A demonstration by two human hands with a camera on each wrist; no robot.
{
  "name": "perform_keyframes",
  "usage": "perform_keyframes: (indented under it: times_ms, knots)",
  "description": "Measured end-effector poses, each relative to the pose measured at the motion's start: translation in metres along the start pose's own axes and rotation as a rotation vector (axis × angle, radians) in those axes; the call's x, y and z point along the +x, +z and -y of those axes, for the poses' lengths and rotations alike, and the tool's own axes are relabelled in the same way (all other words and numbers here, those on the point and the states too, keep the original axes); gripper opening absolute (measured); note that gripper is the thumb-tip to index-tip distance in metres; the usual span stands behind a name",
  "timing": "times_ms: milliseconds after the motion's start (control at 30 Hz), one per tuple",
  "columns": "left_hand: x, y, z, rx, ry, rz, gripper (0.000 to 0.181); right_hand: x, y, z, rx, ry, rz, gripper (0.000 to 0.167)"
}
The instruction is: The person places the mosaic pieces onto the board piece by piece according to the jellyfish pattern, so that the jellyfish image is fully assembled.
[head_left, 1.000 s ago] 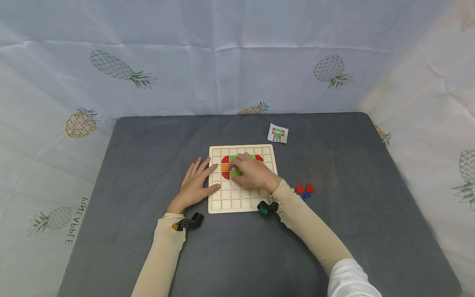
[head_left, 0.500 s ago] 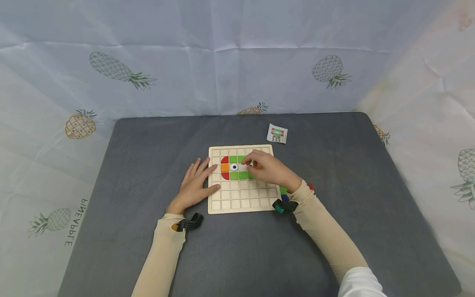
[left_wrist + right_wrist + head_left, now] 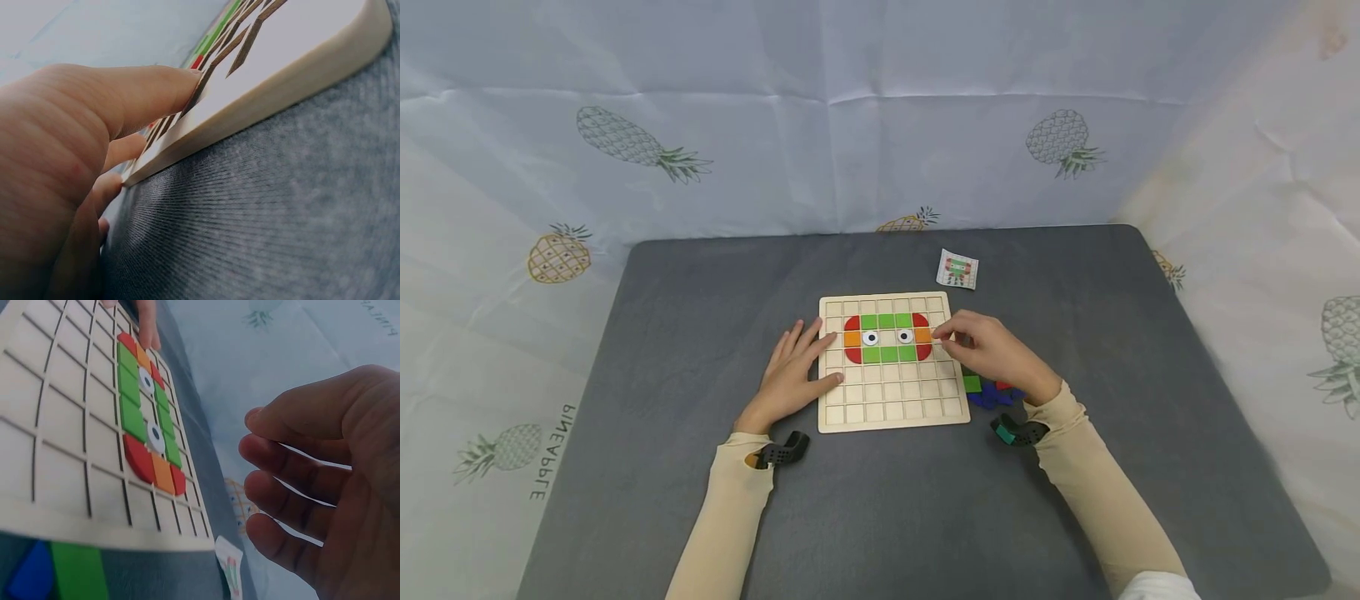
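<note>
A square wooden grid board (image 3: 895, 408) lies on the table. Set in its cells are red corner pieces, orange squares, green squares and two white eye pieces (image 3: 905, 336); together they form a rounded band. On the board's left edge rests my left hand (image 3: 792, 371), fingers spread; the left wrist view has its thumb (image 3: 150, 90) on the rim. My right hand (image 3: 996, 350) hovers by the board's right edge with nothing in it. Its fingers (image 3: 281, 500) are loosely bent, the thumb near the index fingertip.
Beside the board's right edge lie loose pieces, among them a green one (image 3: 972, 384) and several blue ones (image 3: 991, 395), partly under my right hand. A small printed pattern card (image 3: 957, 269) lies beyond the board's upper right corner.
My right hand has moved right, off the coloured pieces, uncovering both eye pieces and the right red and orange ones. The left hand stays in place.
</note>
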State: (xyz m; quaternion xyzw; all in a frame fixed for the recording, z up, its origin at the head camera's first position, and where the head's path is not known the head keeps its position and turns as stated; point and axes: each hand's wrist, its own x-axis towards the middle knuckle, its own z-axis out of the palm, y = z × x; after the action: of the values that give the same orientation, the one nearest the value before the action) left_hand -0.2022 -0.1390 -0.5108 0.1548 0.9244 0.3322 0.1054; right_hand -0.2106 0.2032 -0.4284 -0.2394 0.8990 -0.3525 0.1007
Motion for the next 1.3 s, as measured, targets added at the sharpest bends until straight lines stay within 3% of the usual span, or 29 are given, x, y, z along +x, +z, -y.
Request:
perform_keyframes:
  times_ms: [367,533,733,1300]
  knots:
    - [0.0,0.001,0.0,0.001,-0.004,0.003,0.077,-0.028,0.001,-0.02,-0.017,0.089,-0.004,0.022]
    - [0.0,0.001,0.001,-0.002,-0.001,0.003,0.077,-0.035,0.004,-0.024,-0.115,0.154,0.055,0.023]
    - [0.0,0.0,-0.001,-0.005,0.002,-0.005,0.077,-0.04,0.01,-0.03,-0.243,0.214,0.107,0.026]
    - [0.0,0.001,-0.001,0.003,0.001,-0.007,0.077,-0.047,0.02,-0.03,-0.309,0.29,0.099,0.025]
